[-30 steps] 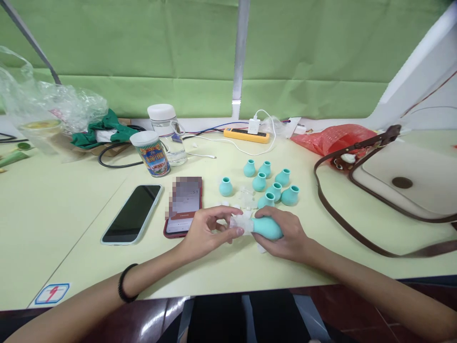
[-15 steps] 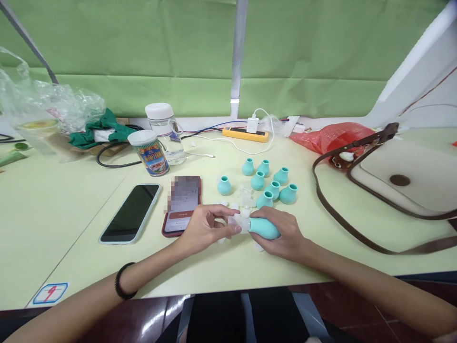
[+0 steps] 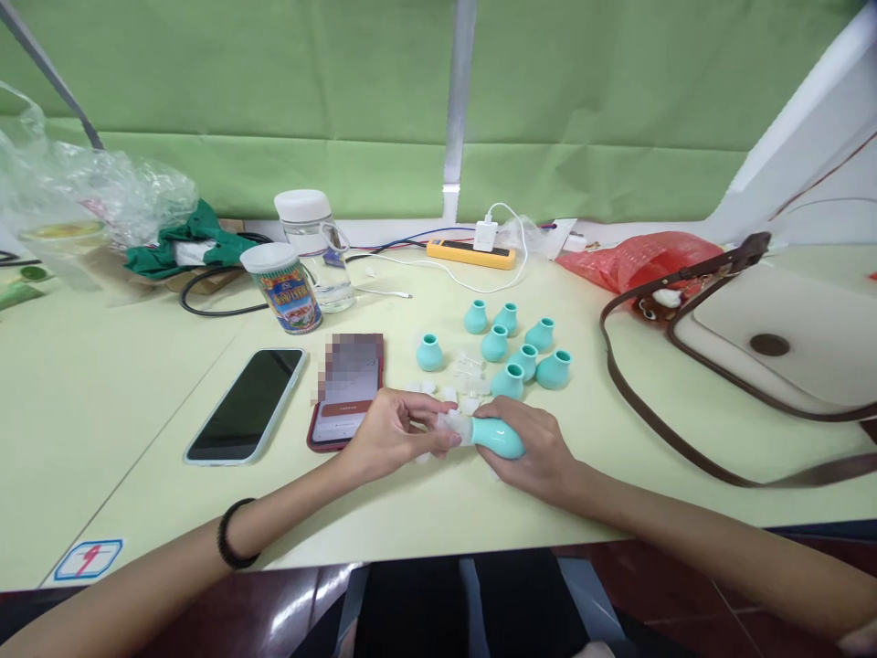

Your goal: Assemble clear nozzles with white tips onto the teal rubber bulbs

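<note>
My right hand [image 3: 531,450] is wrapped round a turquoise squeeze bulb [image 3: 499,437], which lies sideways with its neck to the left. Between the thumb and fingers of my left hand [image 3: 401,429] is a translucent plastic nozzle [image 3: 453,427], meeting the bulb's neck; how far one sits in the other I cannot tell. Just beyond my hands, several clear plastic pieces [image 3: 470,368] lie loose on the table, some partly hidden by my fingers. Behind them stand several more turquoise bulbs [image 3: 494,344], their open necks upward, with one bulb [image 3: 429,353] apart on the left.
Left of my hands lie a red-cased phone [image 3: 346,420] and a pale-cased phone [image 3: 247,407]. A printed can [image 3: 291,292] and a water bottle [image 3: 325,265] stand behind. A yellow power strip [image 3: 471,254] lies at the back; a cream bag [image 3: 787,334] is at right.
My right hand and the bulb have moved slightly left, closer to my left hand. The nozzle stays pinched in my left fingers. The whole view has shifted a little.
</note>
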### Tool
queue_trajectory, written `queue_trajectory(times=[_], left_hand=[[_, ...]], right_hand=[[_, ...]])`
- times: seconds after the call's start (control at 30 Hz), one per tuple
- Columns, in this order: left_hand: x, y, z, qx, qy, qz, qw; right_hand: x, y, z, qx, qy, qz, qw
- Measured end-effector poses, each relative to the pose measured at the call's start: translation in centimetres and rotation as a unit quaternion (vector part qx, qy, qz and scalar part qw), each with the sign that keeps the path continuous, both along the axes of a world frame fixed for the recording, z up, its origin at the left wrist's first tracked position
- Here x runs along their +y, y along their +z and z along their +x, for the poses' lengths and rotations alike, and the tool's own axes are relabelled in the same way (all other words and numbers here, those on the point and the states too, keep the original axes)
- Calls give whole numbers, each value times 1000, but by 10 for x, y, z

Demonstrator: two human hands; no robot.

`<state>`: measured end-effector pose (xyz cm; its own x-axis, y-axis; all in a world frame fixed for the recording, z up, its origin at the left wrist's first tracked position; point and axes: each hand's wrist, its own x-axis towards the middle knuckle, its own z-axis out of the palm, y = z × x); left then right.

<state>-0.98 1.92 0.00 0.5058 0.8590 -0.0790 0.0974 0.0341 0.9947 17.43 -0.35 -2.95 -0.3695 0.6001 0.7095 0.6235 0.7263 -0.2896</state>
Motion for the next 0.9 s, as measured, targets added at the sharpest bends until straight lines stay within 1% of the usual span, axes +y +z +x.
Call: queue_trajectory(times=[0.1,0.17,0.3,0.4,0.57,0.63,0.8,0.9], left_hand=[[-4,-1,1,-23,18,14,999],[-6,-2,1,-23,31,44,998],[-9,-2,2,15,65,148,987],[-10,-1,2,40,70,218,973],[-11,1,1,63,63,306,948],[-11,1,1,70,60,318,944],[-12,0,1,55,54,314,946],[-11,0,0,51,50,321,944]], right_hand=[[-1,3,-2,50,-1,-42,998],[-2,6,-4,77,0,-69,995],[-3,13,-6,104,9,-170,980],[-3,19,-7,113,24,-240,964],[-1,23,-5,112,44,-278,953],[-1,23,-5,116,44,-296,947],[-1,26,-4,135,31,-335,932],[-1,29,-4,147,50,-365,918]])
